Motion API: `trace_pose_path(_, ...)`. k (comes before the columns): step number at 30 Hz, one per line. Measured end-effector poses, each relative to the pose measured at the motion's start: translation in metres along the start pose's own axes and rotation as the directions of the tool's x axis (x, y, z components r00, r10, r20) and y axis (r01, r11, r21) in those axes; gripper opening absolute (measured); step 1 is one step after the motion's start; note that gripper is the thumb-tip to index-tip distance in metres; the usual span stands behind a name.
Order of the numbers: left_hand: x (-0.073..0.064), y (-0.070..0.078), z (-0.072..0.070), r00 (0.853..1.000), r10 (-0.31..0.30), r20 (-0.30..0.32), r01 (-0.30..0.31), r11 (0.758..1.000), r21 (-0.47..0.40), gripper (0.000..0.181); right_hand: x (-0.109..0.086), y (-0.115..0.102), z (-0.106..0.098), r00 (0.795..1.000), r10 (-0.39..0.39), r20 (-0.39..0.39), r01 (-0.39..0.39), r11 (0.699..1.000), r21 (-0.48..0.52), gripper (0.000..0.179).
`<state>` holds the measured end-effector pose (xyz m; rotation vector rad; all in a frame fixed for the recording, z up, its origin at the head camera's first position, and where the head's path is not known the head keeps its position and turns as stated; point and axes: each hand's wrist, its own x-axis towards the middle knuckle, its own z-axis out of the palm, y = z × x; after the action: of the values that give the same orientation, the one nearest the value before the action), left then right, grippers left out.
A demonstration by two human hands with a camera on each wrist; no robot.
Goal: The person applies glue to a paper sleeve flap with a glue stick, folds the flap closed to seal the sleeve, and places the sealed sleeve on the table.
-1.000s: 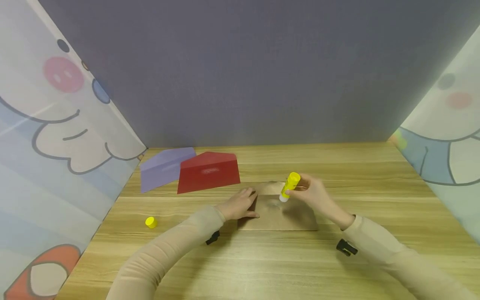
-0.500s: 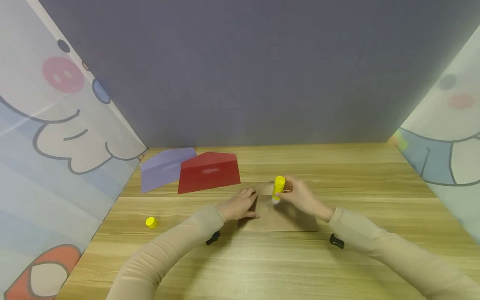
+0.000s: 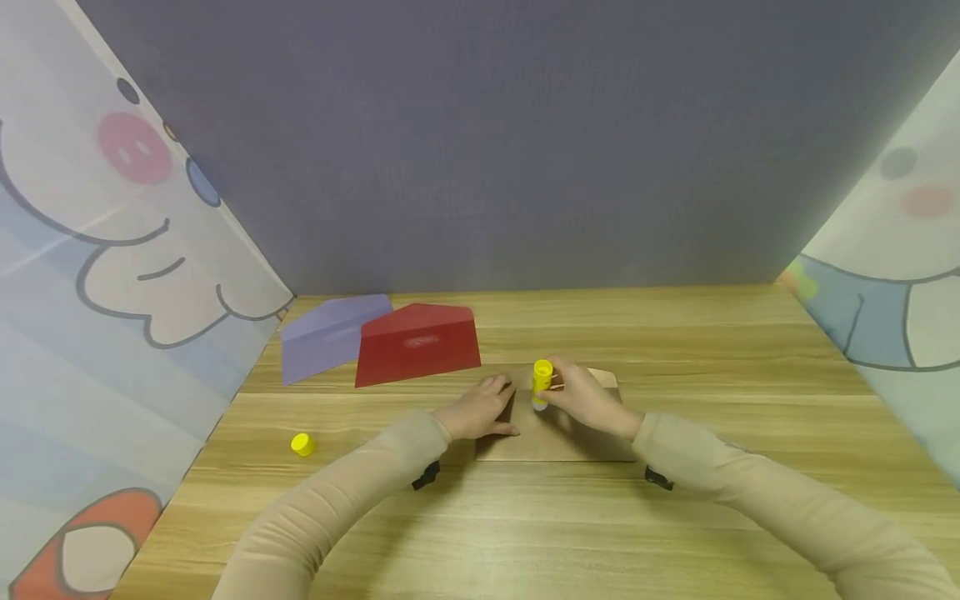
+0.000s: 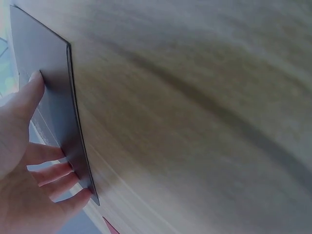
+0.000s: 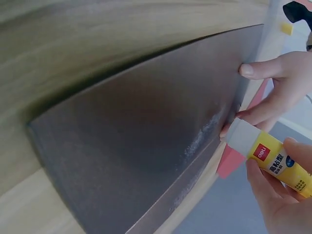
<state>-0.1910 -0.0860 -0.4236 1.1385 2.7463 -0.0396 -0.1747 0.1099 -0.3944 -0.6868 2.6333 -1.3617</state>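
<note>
Brown envelope (image 3: 551,437): lying flat on the wooden table (image 3: 750,358), directly before the person, presumably for bringing the fold within easy reach of both arms. Giving red envelope (image 3: 420,348) and purple envelope (image 3: 324,340) a spot at the back left, red partly covering purple, apparently for freeing working room. Pressing on the brown envelope's left end with left hand (image 3: 480,410), spreading thumb and fingers rather than curling them, likely for stopping the paper from slipping under rubbing. Pinching yellow glue stick (image 3: 542,385) between thumb and fingers of right hand (image 3: 588,402), pointing the white end down near the left fingertips, probably for steering along the fold; not being able to tell whether touching the paper or just clearing it. Resting yellow cap (image 3: 302,445) on the table at the left, well apart from the brown envelope, seemingly for leaving the glue bare. As for the brown envelope's looks: appearing plain and smooth, turning greyer in the wrist views; bending at a straight crease between broad panel and narrow flap (image 3: 602,378), catching light at the flap's right end; showing thin, streaky whitish smears (image 5: 201,136), most likely glue, on either side of the crease.
</note>
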Motion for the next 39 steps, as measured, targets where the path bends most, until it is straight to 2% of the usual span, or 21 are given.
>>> trace_pose_path(10, 0.0, 0.0, -0.001, 1.0, 0.011, -0.007, -0.011, 1.0, -0.001, 0.076, 0.002, 0.006, 0.009, 1.0, -0.013, 0.021, 0.014, 0.998, -0.061, 0.032)
trace_pose_path(18, -0.003, 0.001, -0.006, 1.0, 0.0, -0.01, 0.0, 0.999, -0.033, 0.075, -0.001, 0.008, 0.012, 0.992, -0.115, 0.045, 0.12, 0.984, -0.129, 0.033)
trace_pose_path(22, -0.003, 0.001, -0.005, 1.0, -0.002, -0.011, 0.001, 0.999, -0.032, 0.075, -0.001, 0.007, 0.012, 0.989, -0.138, 0.058, 0.146, 0.975, -0.167, 0.033)
trace_pose_path(33, -0.002, 0.002, -0.005, 1.0, -0.002, 0.015, 0.003, 1.0, -0.028, 0.074, -0.005, 0.011, 0.011, 0.99, -0.128, 0.057, 0.137, 0.972, -0.191, 0.037)
trace_pose_path(34, -0.003, 0.001, -0.005, 1.0, 0.013, -0.008, -0.013, 1.0, -0.022, 0.075, -0.006, 0.011, 0.011, 0.991, -0.12, 0.054, 0.128, 0.974, -0.189, 0.038)
trace_pose_path(39, -0.002, 0.001, -0.005, 1.0, 0.01, -0.014, -0.011, 1.0, -0.024, 0.076, -0.007, 0.014, 0.007, 0.995, -0.089, 0.05, 0.097, 0.98, -0.173, 0.036)
